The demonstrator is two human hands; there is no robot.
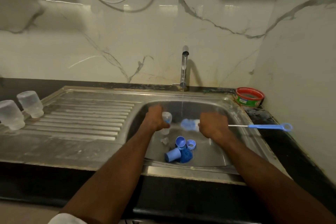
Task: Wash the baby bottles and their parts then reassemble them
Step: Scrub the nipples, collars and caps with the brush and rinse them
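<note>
While the left hand (156, 121) grips the wet, slippery bottle (166, 122) mid-body, the right hand (211, 123) clasps the bottle brush (190, 125) just beside it.

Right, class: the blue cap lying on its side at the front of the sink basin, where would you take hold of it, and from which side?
Pinch the blue cap across its round side wall, coming from above. It lies tipped over, and the scrubber and other blue parts crowd its right.

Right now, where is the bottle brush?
The bottle brush is over the sink basin, gripped by the right hand, its blue handle reaching right over the counter, near the left hand.
</note>
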